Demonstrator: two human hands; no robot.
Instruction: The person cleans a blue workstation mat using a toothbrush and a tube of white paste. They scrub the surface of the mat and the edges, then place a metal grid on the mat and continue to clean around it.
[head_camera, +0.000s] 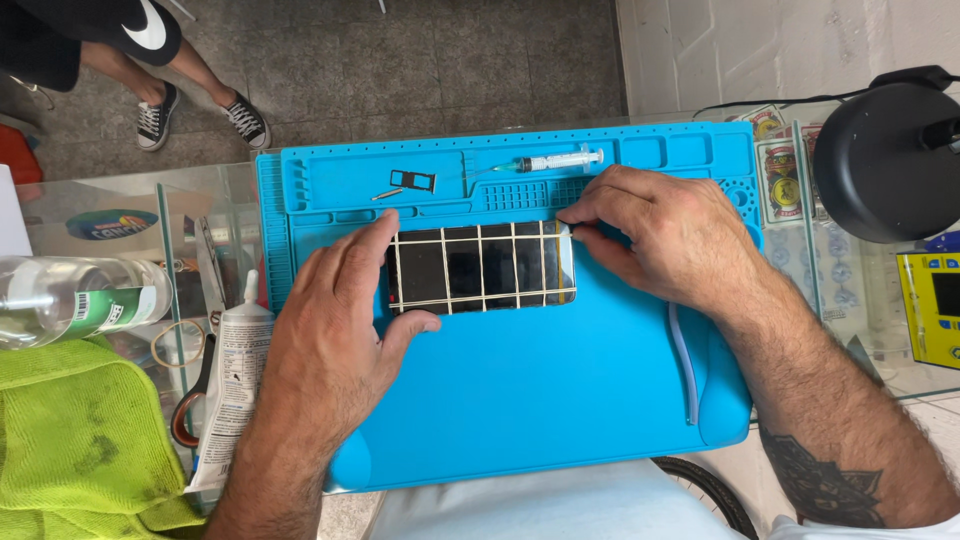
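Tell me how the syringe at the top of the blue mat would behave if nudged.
The syringe looks like light plastic, so a nudge would probably shift it easily. Its round barrel lies on its side and might roll, though the repair mat tray ridges would likely stop it. The thin needle tip seems bendable.

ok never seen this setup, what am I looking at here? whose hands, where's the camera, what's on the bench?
There is one picture, taken by a camera worn on a person's head, looking down at their own two bare hands; no robot is involved. A blue silicone repair mat lies on a glass counter. On the mat is a smartphone with pale strips taped across its screen in a grid. The left hand steadies its left end; the right hand pinches something thin at the upper right corner, too small to identify. In the mat's top trays lie a syringe and a SIM tray. To the left are a glue tube, a clear bottle and a green cloth. Another person's legs show top left.
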